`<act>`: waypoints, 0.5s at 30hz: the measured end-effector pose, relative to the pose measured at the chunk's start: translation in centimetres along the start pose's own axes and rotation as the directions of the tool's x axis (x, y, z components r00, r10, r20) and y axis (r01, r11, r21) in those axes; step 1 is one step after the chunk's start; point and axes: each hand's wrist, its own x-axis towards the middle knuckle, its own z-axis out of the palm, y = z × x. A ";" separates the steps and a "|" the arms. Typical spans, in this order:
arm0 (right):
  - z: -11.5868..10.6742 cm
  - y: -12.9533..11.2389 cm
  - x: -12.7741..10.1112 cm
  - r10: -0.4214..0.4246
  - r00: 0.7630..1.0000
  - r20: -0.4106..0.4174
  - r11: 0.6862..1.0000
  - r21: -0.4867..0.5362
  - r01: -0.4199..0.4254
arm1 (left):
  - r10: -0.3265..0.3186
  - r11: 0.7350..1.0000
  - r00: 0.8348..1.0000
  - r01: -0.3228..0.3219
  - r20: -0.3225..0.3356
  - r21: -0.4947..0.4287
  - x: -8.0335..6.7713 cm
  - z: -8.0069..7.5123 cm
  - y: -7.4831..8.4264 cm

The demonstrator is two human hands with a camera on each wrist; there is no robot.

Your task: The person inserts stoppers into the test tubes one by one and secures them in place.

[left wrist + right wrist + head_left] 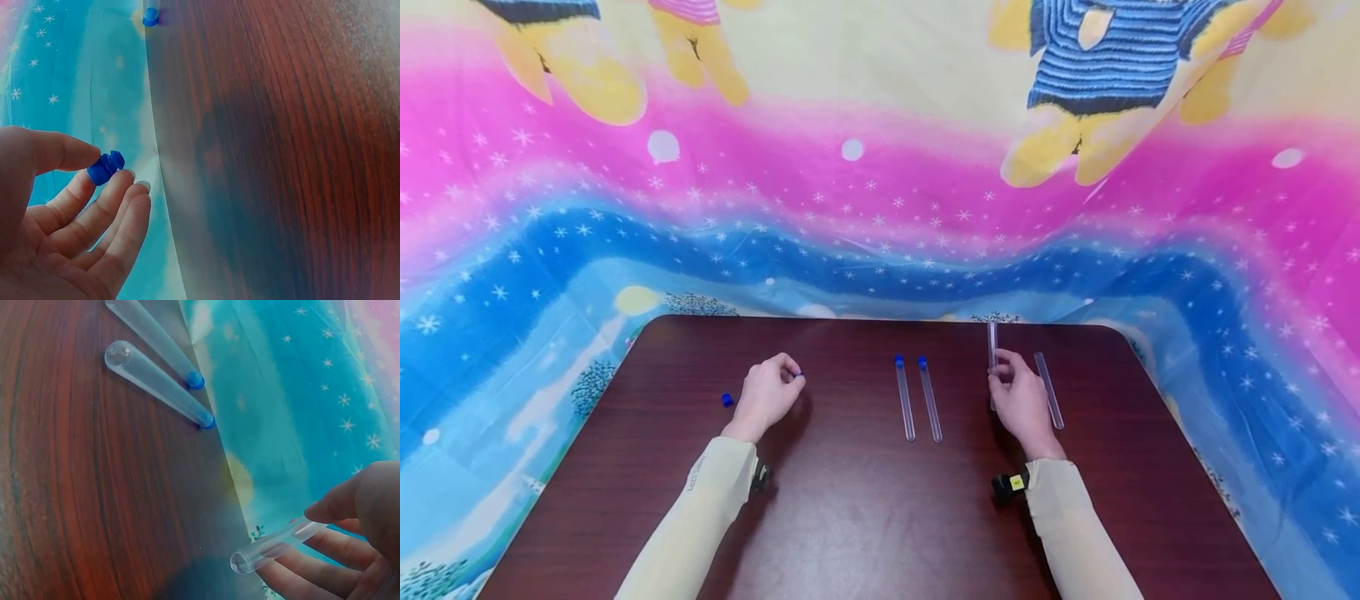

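Over the table point(865, 517) we see the right hand point(1021, 400) gripping an open tube point(992, 346) upright (mouth up), the left hand point(769, 393) pinching a blue cap point(105, 167) well apart to its left.

Cream sleeves point(700, 508), black wrist straps point(1009, 484)

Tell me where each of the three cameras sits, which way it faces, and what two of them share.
Head: worn on the head, looks forward and down at the table; both sleeved forearms, left hand and right hand show.
Left wrist: looks along the palm past the table edge; fingers pinch a blue cap.
Right wrist: looks past fingers gripping an open tube.
Shared: head and right wrist views both show the two capped tubes.
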 end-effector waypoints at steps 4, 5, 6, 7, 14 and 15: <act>-0.1 -0.5 0.0 -0.021 1.000 -0.002 1.000 0.011 0.021 | 0.014 1.000 1.000 -0.014 -0.005 -0.003 0.0 0.0 0.1; -0.1 -0.6 0.0 -0.025 1.000 -0.003 1.000 0.015 0.025 | 0.016 1.000 1.000 -0.016 -0.008 -0.003 0.0 0.0 0.1; -0.1 -0.8 0.0 -0.029 1.000 -0.004 0.999 0.016 0.029 | 0.021 1.000 1.000 -0.021 -0.012 -0.003 0.0 -0.1 0.2; -0.1 -1.0 -0.1 -0.033 0.999 -0.004 0.999 0.020 0.034 | 0.026 1.000 1.000 -0.026 -0.015 -0.002 0.0 -0.1 0.2; 0.2 -1.8 -0.2 -0.038 0.999 -0.011 0.998 0.046 0.039 | 0.049 0.999 0.998 -0.049 -0.026 -0.007 -0.1 0.2 0.2; 0.3 -1.9 -0.2 -0.037 0.999 -0.009 0.998 0.044 0.038 | 0.053 0.999 0.998 -0.053 -0.027 -0.008 -0.2 0.2 0.2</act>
